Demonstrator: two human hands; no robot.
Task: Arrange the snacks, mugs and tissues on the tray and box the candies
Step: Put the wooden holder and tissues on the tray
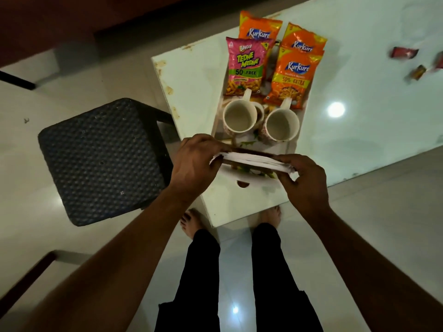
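A white tray (249, 188) lies on the glass table. On its far half lie a pink Bingo snack packet (245, 67) and three orange Kurkure packets (291, 79). Two white mugs (238, 116) stand side by side in the middle, the right-hand mug (282, 124) with its handle pointing away. Over the tray's near end I hold a flat stack of white tissues (254, 160) by both ends: my left hand (194, 164) grips the left end, my right hand (304, 180) the right end. Several wrapped candies (405, 53) lie loose at the far right of the table.
The glass table (371, 80) runs up and right; its near corner is by my feet. A black woven stool (100, 159) stands on the floor to the left of the table. A bright lamp reflection (336, 109) shines on the glass right of the tray.
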